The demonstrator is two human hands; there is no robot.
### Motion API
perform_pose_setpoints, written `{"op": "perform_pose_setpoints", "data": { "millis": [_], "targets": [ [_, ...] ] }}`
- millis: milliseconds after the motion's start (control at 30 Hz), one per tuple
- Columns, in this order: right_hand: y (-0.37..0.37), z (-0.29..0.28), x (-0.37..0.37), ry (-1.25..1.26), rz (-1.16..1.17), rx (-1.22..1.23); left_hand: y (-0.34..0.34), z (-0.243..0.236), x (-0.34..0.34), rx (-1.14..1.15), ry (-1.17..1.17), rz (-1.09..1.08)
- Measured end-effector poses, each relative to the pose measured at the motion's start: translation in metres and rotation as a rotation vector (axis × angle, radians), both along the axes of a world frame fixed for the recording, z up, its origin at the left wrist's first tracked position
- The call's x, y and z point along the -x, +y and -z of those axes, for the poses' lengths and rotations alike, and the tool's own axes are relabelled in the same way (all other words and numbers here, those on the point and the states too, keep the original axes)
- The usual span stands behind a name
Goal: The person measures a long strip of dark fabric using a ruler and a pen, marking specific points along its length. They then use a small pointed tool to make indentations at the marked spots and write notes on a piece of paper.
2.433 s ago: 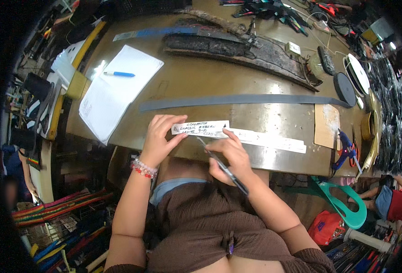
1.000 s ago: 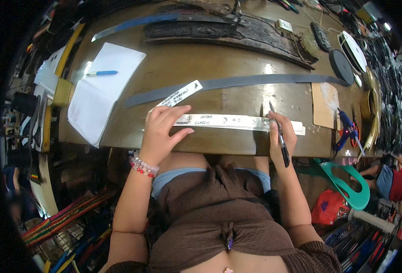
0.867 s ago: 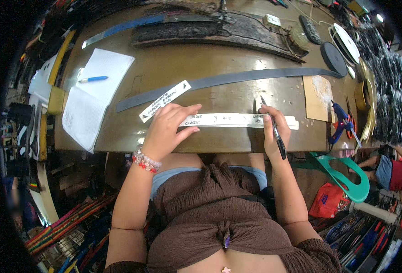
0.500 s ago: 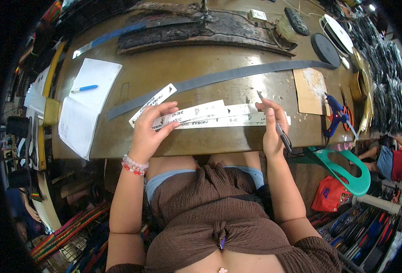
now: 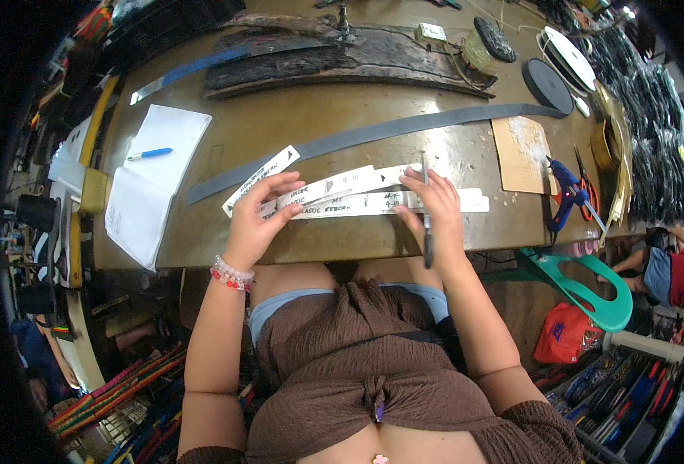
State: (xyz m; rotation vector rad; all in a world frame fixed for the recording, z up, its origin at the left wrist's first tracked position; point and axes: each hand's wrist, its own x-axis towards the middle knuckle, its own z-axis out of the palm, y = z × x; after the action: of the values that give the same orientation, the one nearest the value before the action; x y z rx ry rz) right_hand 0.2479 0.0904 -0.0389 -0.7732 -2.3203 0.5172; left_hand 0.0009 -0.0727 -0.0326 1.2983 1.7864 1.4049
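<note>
My left hand (image 5: pixel 253 228), with a beaded bracelet at the wrist, is closed on the left end of the overlapping white paper strips (image 5: pixel 326 203) marked in black. A black and silver pen (image 5: pixel 427 247) is held in my right hand (image 5: pixel 441 220), whose fingertips also touch the upper strip near its right end. One white strip (image 5: pixel 280 161) slants across a long grey strap (image 5: pixel 365 139), which runs to a dark roll (image 5: pixel 545 83). An open notebook (image 5: pixel 141 216) with a blue pen (image 5: pixel 150 153) lies to the left.
A charred-looking dark board (image 5: pixel 295 69) spans the back. At right are cardboard (image 5: pixel 516 155), a blue glue gun (image 5: pixel 570 193), orange scissors (image 5: pixel 589 201) and a white spool (image 5: pixel 566 62). Below the table edge stand a green stool (image 5: pixel 605 294) and red bag (image 5: pixel 559 332). Another person (image 5: pixel 675 278) is at far right.
The white strips are fanned out more, with upper ones lifted over the lower. My right hand has moved left along them, and its pen now points more straight away from me.
</note>
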Motion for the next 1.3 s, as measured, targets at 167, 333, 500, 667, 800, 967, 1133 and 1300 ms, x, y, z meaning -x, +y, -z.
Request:
{"op": "perform_pose_setpoints", "data": {
  "millis": [167, 333, 500, 667, 800, 967, 1133, 1300],
  "targets": [
    [-0.003, 0.002, 0.007, -0.069, 0.053, -0.049, -0.001, 0.006, 0.006, -0.067, -0.207, -0.011],
    [-0.004, 0.001, 0.005, -0.044, 0.038, -0.038, -0.001, 0.005, 0.004, -0.02, -0.104, 0.001],
    [-0.001, -0.006, 0.002, 0.018, 0.067, -0.082, -0.001, -0.001, -0.002, 0.006, 0.674, 0.105],
    [0.024, -0.015, -0.026, 0.041, 0.117, -0.081, -0.001, -0.001, -0.011, 0.055, 0.668, 0.086],
    [0.05, -0.014, -0.053, 0.108, 0.271, -0.176, 0.0, -0.003, -0.015, 0.062, 0.849, 0.124],
    [0.073, -0.001, -0.071, 0.343, 0.481, 0.084, 0.006, -0.014, -0.012, 0.14, 0.81, 0.172],
    [0.078, 0.009, -0.073, 0.3, 0.51, 0.116, 0.018, -0.026, -0.008, 0.232, 0.659, 0.271],
    [0.075, 0.004, -0.071, 0.264, 0.516, 0.083, 0.029, -0.044, -0.009, 0.286, 0.681, 0.323]
  ]
}}
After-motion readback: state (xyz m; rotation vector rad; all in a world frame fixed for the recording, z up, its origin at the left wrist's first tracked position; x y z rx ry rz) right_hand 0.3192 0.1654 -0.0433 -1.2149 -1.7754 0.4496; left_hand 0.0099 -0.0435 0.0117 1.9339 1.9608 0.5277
